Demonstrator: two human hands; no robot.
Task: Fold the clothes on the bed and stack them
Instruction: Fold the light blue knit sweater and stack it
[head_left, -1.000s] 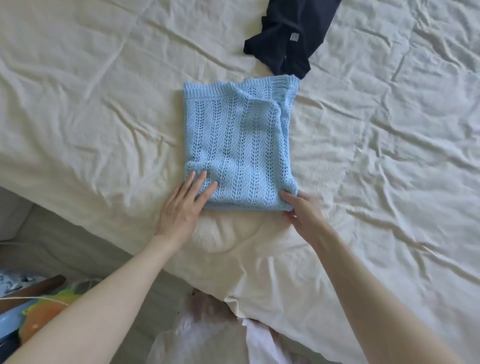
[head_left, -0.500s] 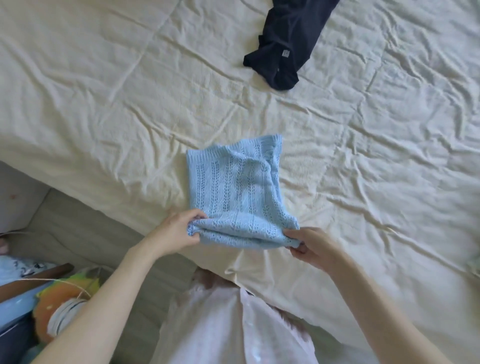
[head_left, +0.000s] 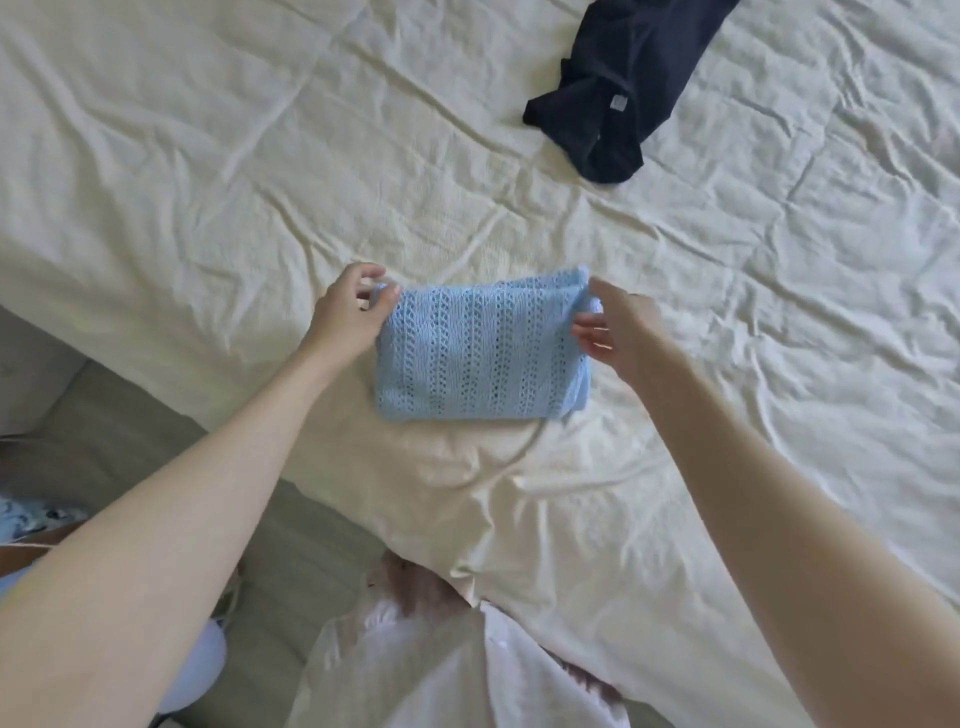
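Head view: a light blue knit garment (head_left: 480, 345) lies folded into a compact rectangle on the cream bedsheet (head_left: 208, 171), near the bed's near edge. Its long axis runs left to right across the picture, and the openwork stripes of the knit run across that axis, from the near edge to the far one. The left hand (head_left: 349, 312) pinches the far left corner of the fold between thumb and curled fingers. The right hand (head_left: 618, 325) is at the far right corner, with a fingertip on the fabric's edge and the other fingers loosely spread; whether it truly grips the cloth cannot be told.

Well apart, toward the far right of the bed, a dark navy garment (head_left: 623, 83) lies crumpled and unfolded, its length slanting from the upper right down to the left. A small pale label (head_left: 617, 102) shows on it; any writing there is too small to read.

The sheet is heavily creased throughout.
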